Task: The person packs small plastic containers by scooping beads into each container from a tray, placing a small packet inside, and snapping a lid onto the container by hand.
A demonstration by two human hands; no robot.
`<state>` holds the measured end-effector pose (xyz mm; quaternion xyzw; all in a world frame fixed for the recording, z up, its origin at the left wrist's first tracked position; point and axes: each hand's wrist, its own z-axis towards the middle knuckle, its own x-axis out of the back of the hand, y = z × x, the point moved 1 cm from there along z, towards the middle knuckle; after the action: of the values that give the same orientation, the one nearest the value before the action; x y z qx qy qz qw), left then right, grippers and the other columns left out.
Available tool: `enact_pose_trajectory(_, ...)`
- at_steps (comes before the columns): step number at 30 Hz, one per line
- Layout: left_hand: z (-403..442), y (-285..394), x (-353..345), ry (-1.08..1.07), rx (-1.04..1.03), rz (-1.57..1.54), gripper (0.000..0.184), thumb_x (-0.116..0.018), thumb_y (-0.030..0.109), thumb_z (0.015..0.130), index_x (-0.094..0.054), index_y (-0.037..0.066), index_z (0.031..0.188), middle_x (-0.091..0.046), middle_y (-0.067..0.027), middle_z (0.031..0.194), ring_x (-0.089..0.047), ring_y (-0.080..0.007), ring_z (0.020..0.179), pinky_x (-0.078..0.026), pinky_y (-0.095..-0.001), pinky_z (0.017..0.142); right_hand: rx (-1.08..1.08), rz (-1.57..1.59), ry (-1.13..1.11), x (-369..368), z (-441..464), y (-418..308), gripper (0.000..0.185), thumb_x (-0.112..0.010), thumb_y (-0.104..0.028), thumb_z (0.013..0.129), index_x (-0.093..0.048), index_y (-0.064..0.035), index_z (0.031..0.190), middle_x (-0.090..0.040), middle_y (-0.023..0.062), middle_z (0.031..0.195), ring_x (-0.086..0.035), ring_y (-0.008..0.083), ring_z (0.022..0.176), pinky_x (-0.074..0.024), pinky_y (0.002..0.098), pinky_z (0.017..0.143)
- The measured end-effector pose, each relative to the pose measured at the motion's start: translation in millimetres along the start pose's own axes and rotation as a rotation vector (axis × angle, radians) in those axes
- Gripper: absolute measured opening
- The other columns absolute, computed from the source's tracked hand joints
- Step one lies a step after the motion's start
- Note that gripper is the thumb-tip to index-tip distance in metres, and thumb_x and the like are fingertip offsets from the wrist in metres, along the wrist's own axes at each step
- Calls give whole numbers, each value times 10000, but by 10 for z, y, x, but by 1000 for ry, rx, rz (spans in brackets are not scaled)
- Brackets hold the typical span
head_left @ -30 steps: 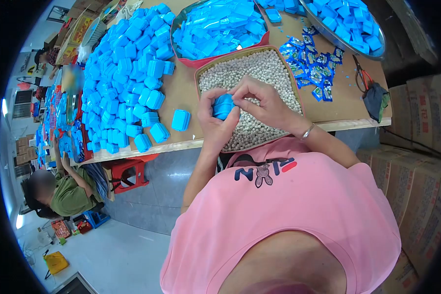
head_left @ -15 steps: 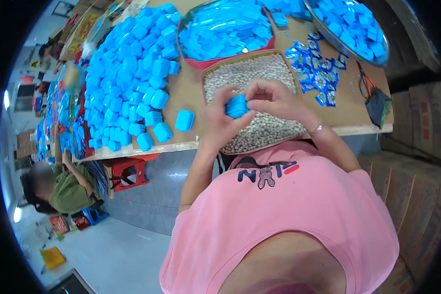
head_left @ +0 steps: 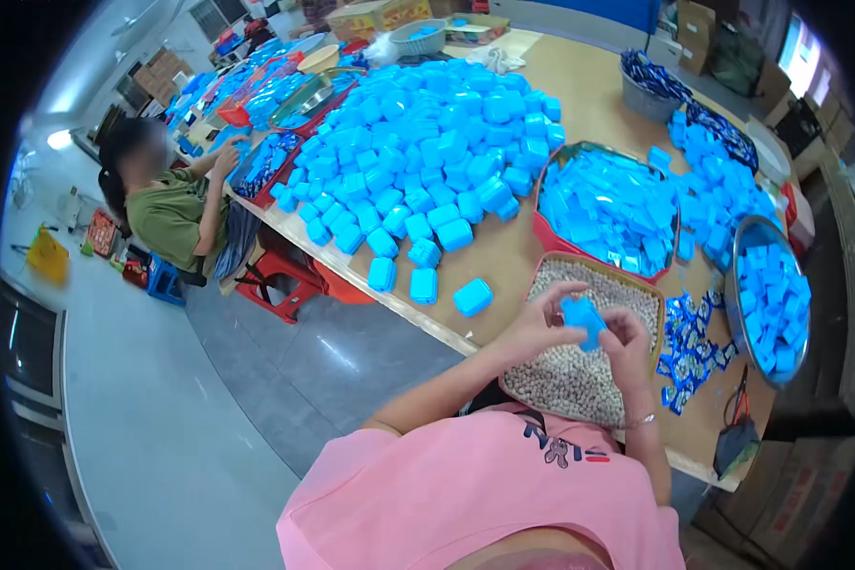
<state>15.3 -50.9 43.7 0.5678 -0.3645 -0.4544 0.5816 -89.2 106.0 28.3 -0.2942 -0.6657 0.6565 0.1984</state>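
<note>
A small blue plastic box [head_left: 583, 321] is held between my two hands above a tray of small pale round pellets [head_left: 565, 385]. My left hand [head_left: 540, 328] is closed around its left side, thumb below and fingers above. At the box's right edge, the fingers of my right hand [head_left: 627, 344] are pinched against it. The box looks tilted, and I cannot make out whether anything is inside. A single blue box [head_left: 473, 297] lies on the table left of the tray, near a large heap of similar boxes [head_left: 427, 142].
Behind the pellets stands a red-rimmed basin [head_left: 554, 233] of flat blue pieces. To the right are printed blue sachets [head_left: 684, 342], a metal bowl [head_left: 737, 299] of blue pieces and red-handled scissors [head_left: 739, 399]. A person in a green shirt [head_left: 176, 218] sits farther left.
My view has swung left, so the heap and the seated person show more fully. The blue box stays in my hands, now turned to a different angle.
</note>
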Motion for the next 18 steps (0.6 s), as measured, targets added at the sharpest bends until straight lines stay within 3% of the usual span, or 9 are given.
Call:
enact_pose_trajectory(2,-125,-249,-214,130,39,-454,521,-640,136,857,-447,71,1336,-598,-89,1136,-565,-169,962,-464,-285,827,71,-14,51,-63,-5,61,209,-577,-21,780,-606,-19,986,-616,43,886,-542,112,774,-451,222,720)
enact_pose_trajectory(4,-156,-147,-222,135,-61,-281,456,-602,120,896,-459,67,1326,-569,-69,1197,-530,-139,1031,-441,-275,882,88,11,78,-150,-40,115,244,-567,-1,782,-594,-19,1024,-616,47,924,-546,109,820,-450,218,756)
enact_pose_trajectory(5,-122,-117,-276,181,-41,-514,451,-606,130,895,-464,65,1318,-568,-89,1207,-540,-160,1038,-439,-285,902,124,55,65,-208,-63,78,258,-568,5,784,-587,-20,1040,-614,50,940,-545,110,826,-447,216,756)
enact_pose_trajectory(12,-146,42,-303,74,-149,-410,383,-606,122,891,-494,57,1252,-565,-113,1220,-548,-197,1059,-432,-313,935,180,296,-25,-255,-159,48,293,-593,9,789,-568,-33,1078,-596,43,1018,-528,90,849,-437,217,739)
enact_pose_trajectory(18,-170,33,-262,121,-129,-349,428,-619,104,875,-462,63,1270,-564,-114,1218,-552,-194,1048,-442,-309,920,142,253,-55,-267,-169,-48,303,-612,-7,788,-561,-37,1086,-590,36,1022,-527,91,845,-434,212,733)
